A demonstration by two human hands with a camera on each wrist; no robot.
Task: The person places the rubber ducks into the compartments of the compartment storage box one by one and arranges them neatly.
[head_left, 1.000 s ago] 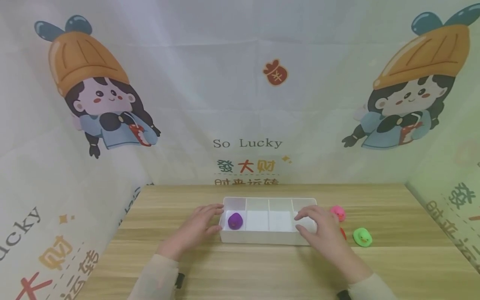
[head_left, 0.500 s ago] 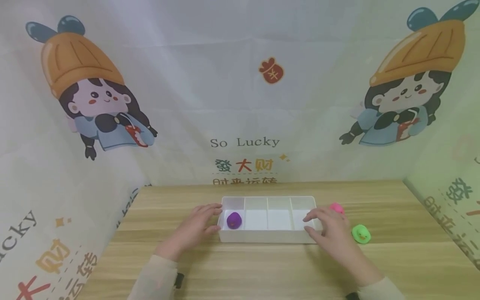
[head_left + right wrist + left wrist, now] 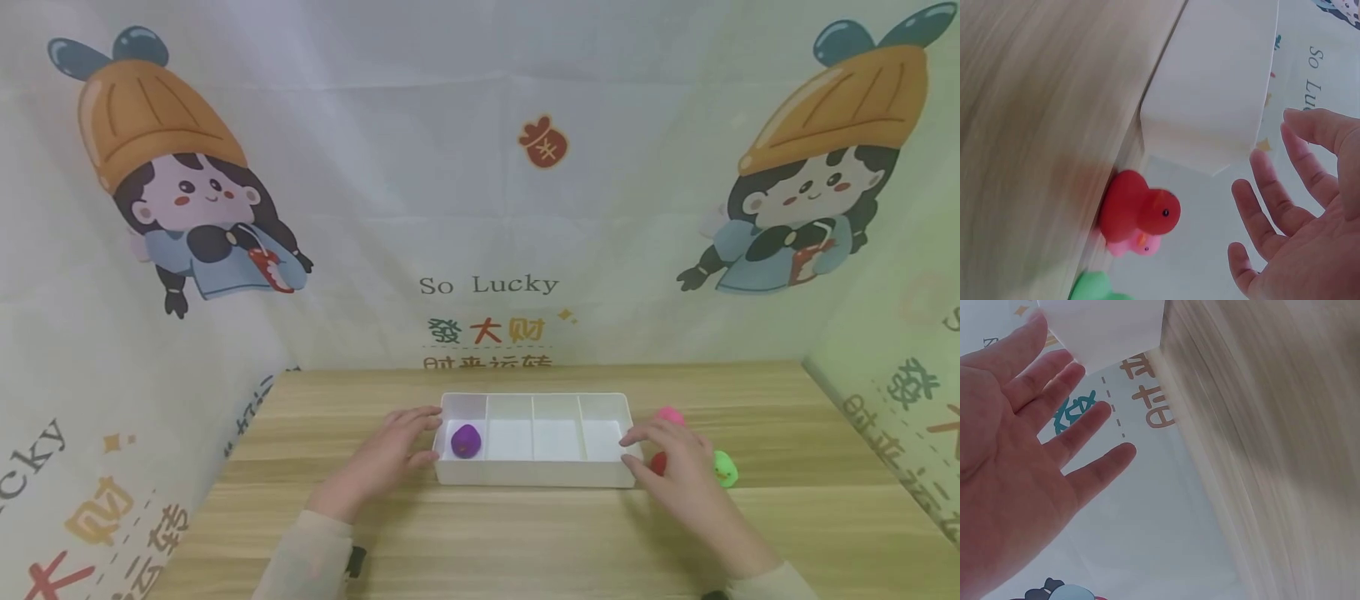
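One white tray (image 3: 536, 473), four compartments, sits flat on the wooden table (image 3: 525, 542) between the left hand (image 3: 378, 458) at one end and the right hand (image 3: 678, 467) at the other. Neither is clamped on anything: fingers and thumb are apart on both. The fingertips come right up to the tray's ends, but I can't tell if they're actually touching or just beside it.

Purple toy (image 3: 466, 442) is in the leftmost compartment, near the left hand. The red duck (image 3: 1125, 206) is on the table just past the tray's right end, partly hidden by the right hand from above. The pink duck (image 3: 1147, 245) shows behind it, and the green duck (image 3: 725, 469) pokes out beyond the hand.

My read is that the step here is steadying or squaring up the tray. If so, imo use light, even pressure from both ends, low on the walls, so it doesn't tip or skid. Shove harder on one side and the purple toy probably rolls around. Don't let a thumb hook the rim, either. Also watch the outer side of the right hand, since the ducks are close enough to get knocked.
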